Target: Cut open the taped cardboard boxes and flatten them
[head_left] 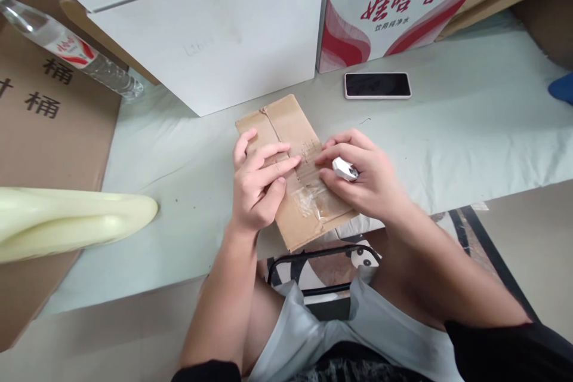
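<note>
A flat brown cardboard box lies at a slant near the table's front edge, clear tape across its near part and a seam along its top. On its upper face rests my left hand, fingers stretched and apart, the outermost one by the box's left edge. My right hand is closed around a small white cutter, most of which the palm and fingers hide. Its fingertips touch the box's right side. Whether a blade is out, I cannot tell.
Behind the box stand a large white carton and a red-and-white water carton. A phone lies back right on the pale cloth. At left are a water bottle, a brown carton and a pale yellow curved object.
</note>
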